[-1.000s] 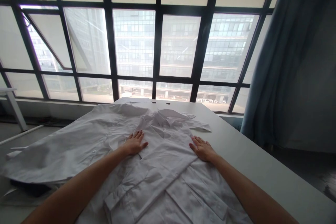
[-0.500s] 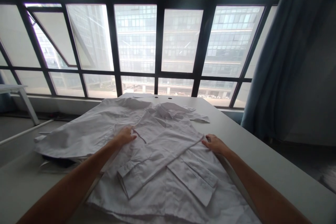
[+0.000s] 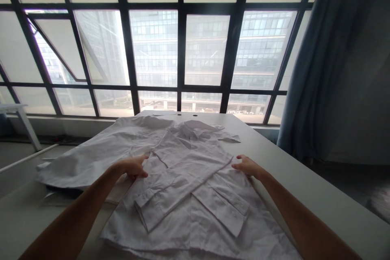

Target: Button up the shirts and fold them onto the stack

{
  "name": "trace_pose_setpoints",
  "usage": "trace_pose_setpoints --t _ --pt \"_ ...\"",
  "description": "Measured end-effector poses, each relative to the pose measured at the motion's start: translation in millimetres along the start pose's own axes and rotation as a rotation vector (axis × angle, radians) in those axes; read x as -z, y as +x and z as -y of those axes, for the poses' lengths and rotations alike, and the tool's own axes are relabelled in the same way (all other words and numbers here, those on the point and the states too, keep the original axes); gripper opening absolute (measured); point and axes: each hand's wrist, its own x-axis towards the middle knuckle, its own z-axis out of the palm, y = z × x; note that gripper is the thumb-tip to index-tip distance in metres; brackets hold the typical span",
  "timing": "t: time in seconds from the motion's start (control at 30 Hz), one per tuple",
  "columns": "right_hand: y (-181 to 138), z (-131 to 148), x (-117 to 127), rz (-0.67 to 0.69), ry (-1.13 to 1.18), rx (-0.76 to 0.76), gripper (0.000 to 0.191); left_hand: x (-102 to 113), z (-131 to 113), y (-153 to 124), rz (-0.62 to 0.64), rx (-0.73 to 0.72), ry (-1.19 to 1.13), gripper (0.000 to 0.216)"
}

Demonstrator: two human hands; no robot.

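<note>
A white long-sleeved shirt (image 3: pixel 183 219) lies spread on the table, collar pointing away from me. Both of its sleeves are folded inward and cross over the front, cuffs toward me. My left hand (image 3: pixel 135 166) is at the shirt's left side, thumb and forefinger apart, nothing held between them. On the opposite side my right hand (image 3: pixel 246 165) rests by the shirt's edge near the folded sleeve, its thumb and forefinger also parted. Some fingers of each hand are hidden from view.
More white garments (image 3: pixel 88 156) lie to the left and partly behind the shirt. The white table (image 3: pixel 304 199) reaches toward a large gridded window (image 3: pixel 179 48). A blue curtain (image 3: pixel 307 89) hangs at right. Another white table (image 3: pixel 26 122) stands at far left.
My left hand has moved left, off the sleeve fold to the shirt's side, and its fingers have spread. My right hand has barely shifted. The view has tilted slightly upward.
</note>
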Motion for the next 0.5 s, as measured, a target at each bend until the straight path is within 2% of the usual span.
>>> trace_pose_setpoints --t 0.07,0.13,0.2,0.27,0.33,0.43,0.5 --pt "-4.2 2.7 2.1 0.043 0.028 -0.047 0.080 2.3 0.2 -2.4 0.023 0.006 0.011 0.097" --pt "-6.9 4.2 3.6 0.077 0.038 -0.060 0.087 5.7 -4.4 -5.5 -0.009 -0.033 0.013 0.090" --pt "-8.7 5.2 4.3 0.093 0.030 -0.050 0.090 7.7 -18.4 -10.0 -0.068 -0.102 0.034 0.081" --pt "-10.4 6.1 4.5 0.094 0.016 -0.038 0.090 3.2 -42.8 -15.2 -0.108 -0.158 0.115 0.077" --pt "-12.0 7.0 4.4 0.100 0.005 -0.031 0.087 -12.1 -73.5 -19.8 -0.109 -0.214 0.244 0.078" --pt "-13.8 7.5 4.4 0.122 0.002 -0.011 0.082 -53.3 -116.7 -23.5 -0.080 -0.357 0.360 0.076" --pt "-14.0 6.9 4.6 0.121 0.004 0.001 0.082 -82.2 -136.2 -24.3 0.009 -0.410 0.392 0.067"
